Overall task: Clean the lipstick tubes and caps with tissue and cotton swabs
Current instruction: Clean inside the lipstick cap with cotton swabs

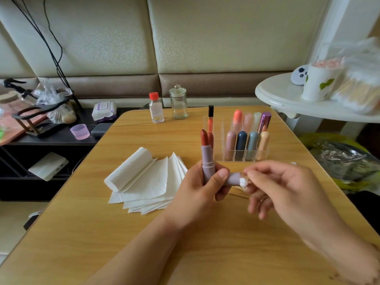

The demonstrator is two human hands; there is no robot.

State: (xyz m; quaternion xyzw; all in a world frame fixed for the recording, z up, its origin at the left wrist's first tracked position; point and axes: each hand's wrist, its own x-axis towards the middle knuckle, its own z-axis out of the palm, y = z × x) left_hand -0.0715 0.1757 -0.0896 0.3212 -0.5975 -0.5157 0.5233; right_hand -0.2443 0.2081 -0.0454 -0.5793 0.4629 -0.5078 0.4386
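At frame centre, your left hand (202, 189) grips the open mauve lipstick (207, 156) and its cap (233, 178); your right hand (284, 187) pinches tissue (243, 182) at the cap's mouth.

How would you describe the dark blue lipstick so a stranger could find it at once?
On the wooden table stands a clear rack of capped lipsticks. Look at its front row: the dark blue lipstick is second from the left, the only navy one among pale pink, grey-blue and cream.

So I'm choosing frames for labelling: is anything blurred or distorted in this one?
Head view: the right hand is motion-smeared, the left hand and lipstick are sharp; wide-angle bending curves the table edges; light is soft and even, without glare.
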